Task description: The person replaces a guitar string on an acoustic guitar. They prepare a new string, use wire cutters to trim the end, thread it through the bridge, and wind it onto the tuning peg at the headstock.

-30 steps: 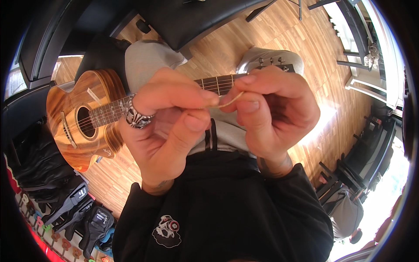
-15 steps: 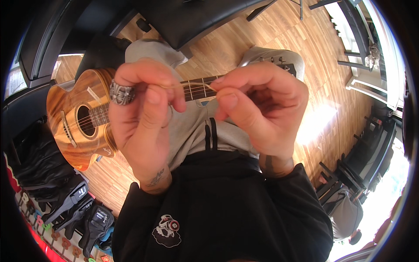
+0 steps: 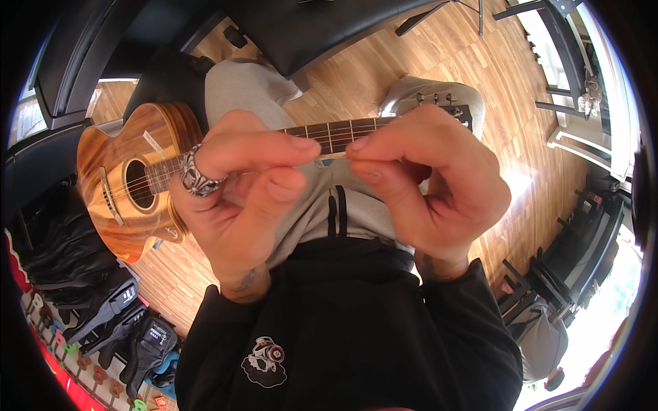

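Observation:
A short stretch of thin golden strand (image 3: 335, 159) runs between the fingertips of my two hands, in front of the guitar's neck. My left hand (image 3: 240, 188), with a broad silver ring, curls its index finger and thumb round the strand's left part. Between the right thumb and index finger, my right hand (image 3: 439, 181) pinches the other part. Most of the strand is hidden or too fine to follow. Beyond the hands lies an acoustic guitar (image 3: 140, 226), its brown body to the left and its neck across my lap, partly covered by my hands.
Black padded bench (image 3: 329, 31) stands ahead on the wooden floor (image 3: 356, 75). Black guitar bags (image 3: 147, 342) are at the lower left. To the right are a dark bench (image 3: 576, 233), a grey bag-like thing (image 3: 541, 339) and a white frame (image 3: 582, 144).
Both hands have shifted slightly down and right. My left fingertips have moved closer to the right ones, and less of the strand shows between them.

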